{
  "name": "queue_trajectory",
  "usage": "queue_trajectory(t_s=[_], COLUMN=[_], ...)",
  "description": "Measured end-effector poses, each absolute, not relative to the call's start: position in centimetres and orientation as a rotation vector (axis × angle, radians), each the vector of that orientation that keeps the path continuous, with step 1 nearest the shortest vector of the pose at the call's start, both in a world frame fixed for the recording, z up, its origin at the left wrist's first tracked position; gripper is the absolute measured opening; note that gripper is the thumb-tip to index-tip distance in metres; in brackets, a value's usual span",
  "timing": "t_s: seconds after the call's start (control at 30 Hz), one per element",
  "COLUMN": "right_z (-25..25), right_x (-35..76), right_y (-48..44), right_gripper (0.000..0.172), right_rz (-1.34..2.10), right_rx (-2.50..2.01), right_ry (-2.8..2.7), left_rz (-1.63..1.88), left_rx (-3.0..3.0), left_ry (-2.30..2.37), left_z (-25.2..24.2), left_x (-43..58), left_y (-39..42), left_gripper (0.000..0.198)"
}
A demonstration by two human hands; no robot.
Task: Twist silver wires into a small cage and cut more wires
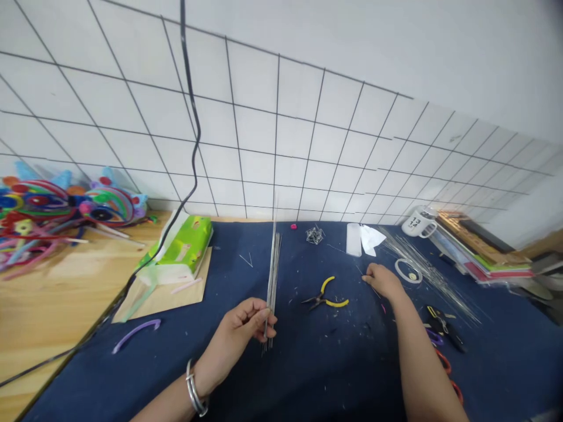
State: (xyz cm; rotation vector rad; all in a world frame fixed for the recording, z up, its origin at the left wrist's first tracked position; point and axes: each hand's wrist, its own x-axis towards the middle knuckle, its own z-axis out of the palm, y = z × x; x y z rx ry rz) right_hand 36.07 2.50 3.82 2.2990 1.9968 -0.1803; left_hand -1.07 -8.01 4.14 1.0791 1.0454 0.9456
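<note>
My left hand (244, 328) pinches a thin bundle of straight metal wires (273, 275) near its lower end, holding it upright over the dark blue cloth (308, 363). A silver bangle sits on that wrist. My right hand (382, 279) rests on the cloth further right, fingers curled with the fingertips down on a thin wire lying there; whether it grips it I cannot make out. Yellow-handled pliers (328, 298) lie between the two hands.
A green tissue pack (182, 249) lies on a wooden board at left, beside colourful paper crafts (53, 211). A spread of loose wires (428, 269), a tape ring (408, 271), a white mug (417, 223), stacked sheets and more pliers (442, 328) sit right. A black cable (193, 135) hangs down.
</note>
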Motion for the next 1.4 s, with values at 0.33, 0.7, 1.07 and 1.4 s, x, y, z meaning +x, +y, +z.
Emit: queue_trajectory(t_s=[0.33,0.7,1.07,1.4], right_z=[3.5,4.1,4.6,5.6], right_x=[33.9,28.9,29.7,35.8], right_y=[3.0,10.2,9.1,4.9], right_gripper=[0.016,0.028,0.028,0.016], right_rz=[-0.141,0.137,0.218,0.062], right_rx=[2.178,1.931,1.753,1.879], right_ry=[2.156,2.143,2.101,2.093], left_rz=[0.993,1.02,0.995,0.786], left_rx=[1.104,1.126,1.24,1.402], left_ry=[1.042,1.012,1.129,1.482], left_z=[4.2,3.2,2.5,2.1], left_x=[-1.3,-1.5,-2.6,-6.4], left_y=[-8.0,-7.5,-6.3,-4.2], left_gripper=[0.024,0.024,0.024,0.023])
